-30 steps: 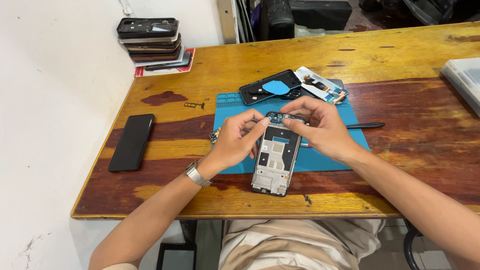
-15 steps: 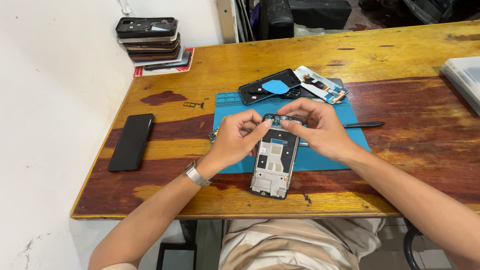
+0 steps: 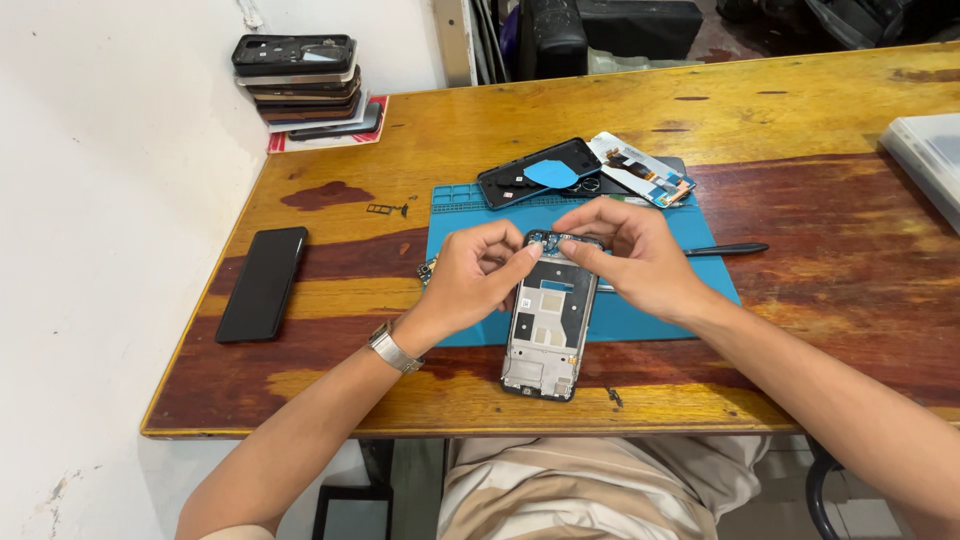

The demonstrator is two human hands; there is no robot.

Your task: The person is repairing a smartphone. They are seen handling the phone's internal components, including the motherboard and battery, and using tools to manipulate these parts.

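Observation:
An opened phone frame (image 3: 546, 330) with its inner metal plate showing lies lengthwise on a blue work mat (image 3: 650, 300) near the table's front edge. My left hand (image 3: 475, 278) pinches at the frame's top left corner, fingertips on the small parts there. My right hand (image 3: 630, 255) holds the top right of the same frame, thumb and forefinger pressed to its upper edge. A metal watch sits on my left wrist.
A black back cover with a blue pick (image 3: 540, 172) and a loose circuit board (image 3: 640, 168) lie at the mat's far edge. A black pen-like tool (image 3: 725, 249) rests right of my hands. A black phone (image 3: 263, 283) lies left; stacked phone parts (image 3: 300, 80) far left.
The phone frame has shifted slightly toward me and straightened; both hands stay at its top edge with small finger movements.

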